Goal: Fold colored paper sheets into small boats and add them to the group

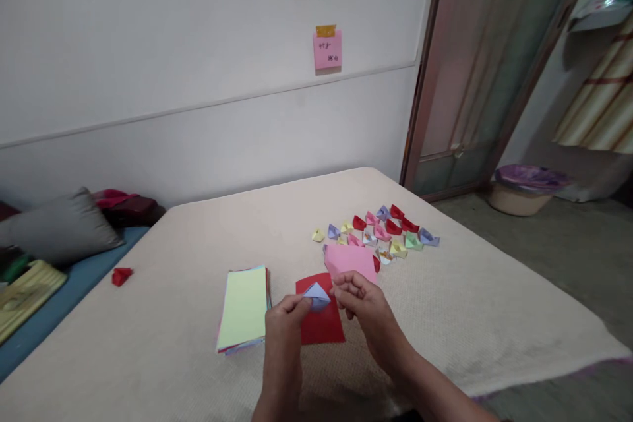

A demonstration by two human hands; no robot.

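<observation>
My left hand and my right hand pinch a small folded pale-blue paper between their fingertips, just above a red paper sheet lying on the cream bed cover. Both hands are closed on the blue paper from either side. A pink sheet lies just beyond the red one. To the left sits a stack of coloured paper sheets with a light green sheet on top. Farther back, several small folded paper boats in red, pink, yellow, green and blue are grouped together.
One red folded piece lies alone at the left edge of the cover. A grey pillow and dark red cloth lie at the far left. A pink note is taped to the wall. A basin stands on the floor by the door.
</observation>
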